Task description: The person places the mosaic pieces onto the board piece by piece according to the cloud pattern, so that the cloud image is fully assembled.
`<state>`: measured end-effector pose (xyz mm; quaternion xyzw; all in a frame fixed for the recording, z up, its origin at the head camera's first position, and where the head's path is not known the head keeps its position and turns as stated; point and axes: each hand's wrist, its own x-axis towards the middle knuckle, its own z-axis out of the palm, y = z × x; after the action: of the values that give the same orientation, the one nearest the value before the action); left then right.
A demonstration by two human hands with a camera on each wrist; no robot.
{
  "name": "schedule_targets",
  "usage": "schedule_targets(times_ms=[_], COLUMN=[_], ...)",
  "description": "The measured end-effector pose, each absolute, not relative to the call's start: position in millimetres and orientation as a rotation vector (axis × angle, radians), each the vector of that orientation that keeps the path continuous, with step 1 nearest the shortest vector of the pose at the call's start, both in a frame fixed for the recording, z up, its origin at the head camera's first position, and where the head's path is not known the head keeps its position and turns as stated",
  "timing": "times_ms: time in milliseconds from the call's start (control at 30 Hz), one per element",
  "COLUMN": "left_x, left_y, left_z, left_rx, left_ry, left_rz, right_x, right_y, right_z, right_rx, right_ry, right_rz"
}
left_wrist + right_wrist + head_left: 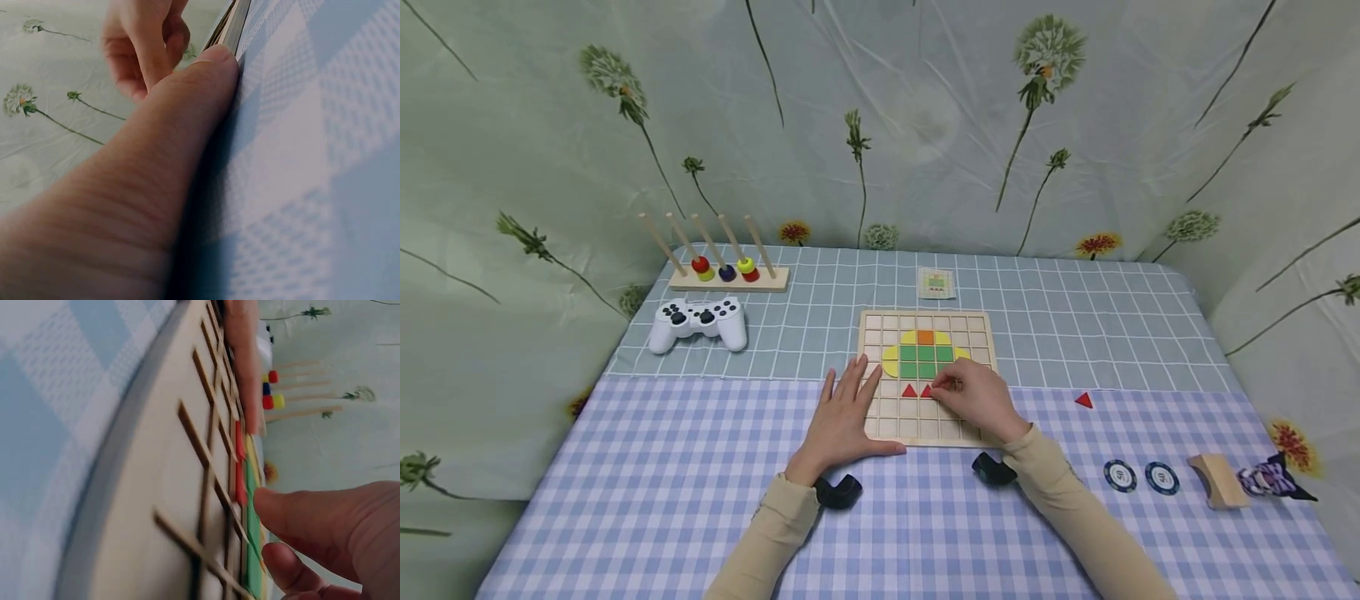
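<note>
Wooden and divided into square cells, the grid board (927, 379) lies on the checked tablecloth (662, 500), with yellow, green and orange tiles filling its upper middle cells and two red triangles just below them. The left hand (844, 421) lies flat against the board's left edge, fingers straight and spread, thumb along its near rim, bracing it. The right hand (973, 398) rests on the board with its fingertips bunched at the second red triangle tile (927, 391), apparently pinching or nudging it, though the grip itself is hidden. To seat this piece well, I judge, the tile should be turned until its edges meet the cell's dividers, then pressed flat while the left hand stops the board sliding. Another spare red triangle (1083, 401) lies on the cloth right of the board.
</note>
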<state>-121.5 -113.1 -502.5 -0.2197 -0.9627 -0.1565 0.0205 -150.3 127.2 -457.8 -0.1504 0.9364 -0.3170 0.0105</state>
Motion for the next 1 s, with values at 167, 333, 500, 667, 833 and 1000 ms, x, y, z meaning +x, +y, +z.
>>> schedule_targets(times_ms=[167,333,500,667,833,1000], left_x=[-121.9,-121.9,-121.4,-120.9,-121.2,-121.9], left_y=[-111.8,-112.1,-113.4,-113.9,-114.0,-113.9], left_z=[-502.3,-502.7,-503.3,-504.4,-504.5,-504.0], left_rx=[-0.68,-0.685,-0.69,-0.697,-0.691,-0.684], left_ry=[-3.003,-2.997,-2.973,-2.955,-2.967,-2.998], left_rz=[-0.478,-0.481,-0.48,-0.491,-0.484,-0.467], right_x=[-143.8,-137.8,-129.9,-120.0,-113.1,-110.5], right_y=[159.0,203.2,243.9,271.7,285.6,291.4], right_z=[-453.6,-450.6,-447.6,-446.4,-448.0,-451.3], right_rx=[-0.383,-0.215,-0.074,0.092,0.243,0.275], right_ry=[2.933,3.036,3.142,3.105,3.001,2.961], right_rz=[-1.053,-1.015,-0.965,-0.878,-0.798,-0.78])
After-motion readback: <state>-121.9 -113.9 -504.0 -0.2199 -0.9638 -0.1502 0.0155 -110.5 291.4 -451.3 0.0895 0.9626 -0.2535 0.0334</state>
